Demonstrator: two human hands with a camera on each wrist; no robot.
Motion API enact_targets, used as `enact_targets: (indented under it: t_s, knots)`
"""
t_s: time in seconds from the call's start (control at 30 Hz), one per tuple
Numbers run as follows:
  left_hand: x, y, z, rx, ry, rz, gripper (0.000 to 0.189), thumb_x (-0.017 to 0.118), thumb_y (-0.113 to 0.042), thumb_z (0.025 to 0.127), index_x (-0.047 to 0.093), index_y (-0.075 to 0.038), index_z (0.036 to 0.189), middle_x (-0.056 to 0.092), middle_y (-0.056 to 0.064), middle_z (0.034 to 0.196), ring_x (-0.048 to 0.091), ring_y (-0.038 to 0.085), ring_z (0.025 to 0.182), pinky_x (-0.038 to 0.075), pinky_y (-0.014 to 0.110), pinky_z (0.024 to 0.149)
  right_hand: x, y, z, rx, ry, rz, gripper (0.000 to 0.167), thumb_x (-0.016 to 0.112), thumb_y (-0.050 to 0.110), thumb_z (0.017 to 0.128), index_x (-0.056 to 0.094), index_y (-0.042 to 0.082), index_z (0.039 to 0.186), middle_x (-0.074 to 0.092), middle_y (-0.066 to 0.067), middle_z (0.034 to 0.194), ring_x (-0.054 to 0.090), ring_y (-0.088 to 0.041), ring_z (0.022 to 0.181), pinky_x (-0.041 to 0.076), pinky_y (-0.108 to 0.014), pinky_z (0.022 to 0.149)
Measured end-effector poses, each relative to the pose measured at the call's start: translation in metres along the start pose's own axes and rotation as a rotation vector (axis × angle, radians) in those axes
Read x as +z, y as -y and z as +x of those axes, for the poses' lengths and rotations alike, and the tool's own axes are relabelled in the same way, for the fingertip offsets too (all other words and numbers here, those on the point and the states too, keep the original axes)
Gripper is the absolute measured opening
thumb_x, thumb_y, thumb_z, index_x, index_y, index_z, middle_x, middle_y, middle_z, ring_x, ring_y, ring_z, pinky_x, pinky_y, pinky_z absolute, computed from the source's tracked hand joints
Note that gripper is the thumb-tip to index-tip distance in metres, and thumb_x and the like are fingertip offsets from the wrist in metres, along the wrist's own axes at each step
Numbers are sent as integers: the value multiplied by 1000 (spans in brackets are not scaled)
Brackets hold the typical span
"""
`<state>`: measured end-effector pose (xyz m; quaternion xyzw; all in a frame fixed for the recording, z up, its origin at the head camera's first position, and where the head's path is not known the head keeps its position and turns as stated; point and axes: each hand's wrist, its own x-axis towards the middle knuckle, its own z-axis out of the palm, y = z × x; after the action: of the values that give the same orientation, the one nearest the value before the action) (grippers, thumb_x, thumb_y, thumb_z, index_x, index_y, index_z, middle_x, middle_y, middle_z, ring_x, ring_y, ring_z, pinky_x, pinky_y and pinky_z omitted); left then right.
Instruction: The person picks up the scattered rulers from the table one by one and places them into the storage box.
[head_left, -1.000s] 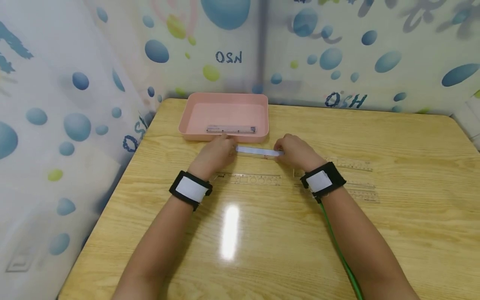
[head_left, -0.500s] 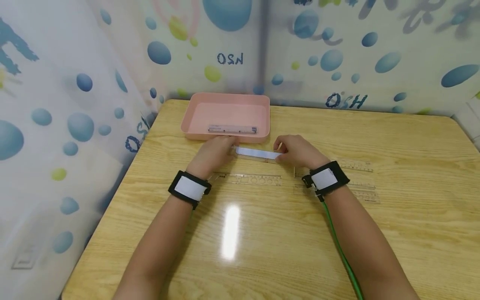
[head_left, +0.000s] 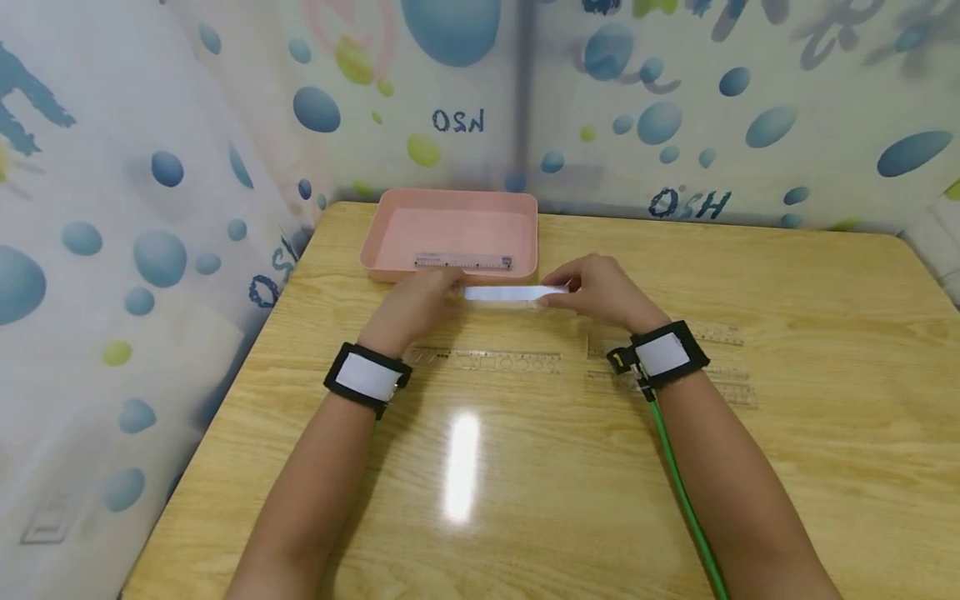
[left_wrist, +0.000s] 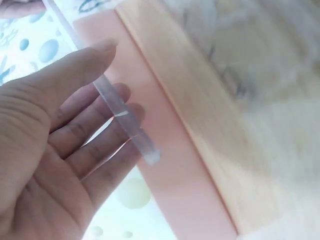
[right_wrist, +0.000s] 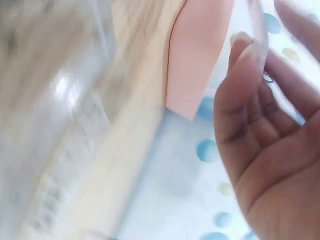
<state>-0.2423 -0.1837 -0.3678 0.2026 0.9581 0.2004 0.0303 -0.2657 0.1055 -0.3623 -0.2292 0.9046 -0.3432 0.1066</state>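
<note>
A clear ruler, bright with reflected light, is held level by both hands in front of the pink tray. My left hand pinches its left end; in the left wrist view the transparent strip runs between the thumb and the fingers. At the other end, my right hand grips it between thumb and forefinger. Within the tray lies another clear ruler, along the near wall. A clear stencil ruler with cut-out shapes rests on the table below the hands.
Several clear rulers lie right of centre on the wooden table, partly behind the right wrist band. A patterned wall borders the table at the back and left. A green cable trails along the right forearm.
The held ruler has risen slightly and tilted level, nearer the tray. My right hand's fingers have moved along its end, and my left hand has shifted a little left.
</note>
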Motion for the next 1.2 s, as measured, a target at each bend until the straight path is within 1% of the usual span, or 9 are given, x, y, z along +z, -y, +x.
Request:
enact_targets:
  t_s: [0.1,0.2,0.4,0.5,0.67,0.87,0.93,1.1,1.2]
  knots:
    - [-8,1,-2,6,-19,13,25,73,-7,95,70,-2,120,73,14,116,68,28,111,54,44,102,0,6,-1,-81,-15,-139,40,81,26,92,75,7,127,76,-11,111,62,-22,83,49,-35,71]
    - [-21,1,3,16,-44,63,26,72,-8,96,71,0,121,73,16,118,68,31,114,55,44,101,-2,13,3,-130,-64,-271,41,80,26,93,74,6,128,77,-12,110,67,-24,87,54,-39,75]
    - [-45,15,34,25,-103,173,37,78,-10,93,67,2,126,71,20,125,66,34,119,53,45,105,-8,25,34,-184,-165,-499,45,73,31,98,70,2,132,75,-18,119,73,-32,104,59,-48,89]
    - [-47,28,51,32,-96,220,37,81,-12,91,69,2,122,73,18,123,67,33,118,53,44,105,-5,24,57,-178,-157,-616,39,72,31,99,72,2,126,77,-17,113,74,-32,100,60,-46,87]
    - [-43,54,67,-30,-27,172,35,85,-9,87,76,4,118,75,18,121,67,32,120,52,46,107,8,23,94,-218,-79,-793,30,74,34,97,74,5,106,78,-12,93,74,-27,85,55,-43,82]
    - [-35,74,73,-104,88,68,32,82,-13,90,77,1,119,74,18,123,66,33,119,52,49,107,23,20,106,-133,18,-745,30,76,34,96,76,7,109,80,-9,101,73,-25,92,54,-46,90]
    - [-34,78,74,-114,99,60,33,82,-15,90,77,0,119,74,17,122,65,31,115,52,48,105,25,22,106,-105,20,-701,29,78,33,95,77,8,109,79,-8,104,71,-24,91,52,-46,90]
    - [-35,83,76,-114,101,33,33,82,-15,90,77,1,118,73,18,118,60,29,104,52,47,98,25,26,107,-63,30,-611,27,77,33,96,75,7,93,73,-7,90,54,-20,77,40,-39,78]
    - [-34,82,77,-143,121,3,33,81,-14,91,77,1,119,72,19,117,57,29,103,51,45,97,25,23,110,-30,48,-574,27,77,34,96,78,7,96,74,-8,95,58,-21,79,47,-38,77]
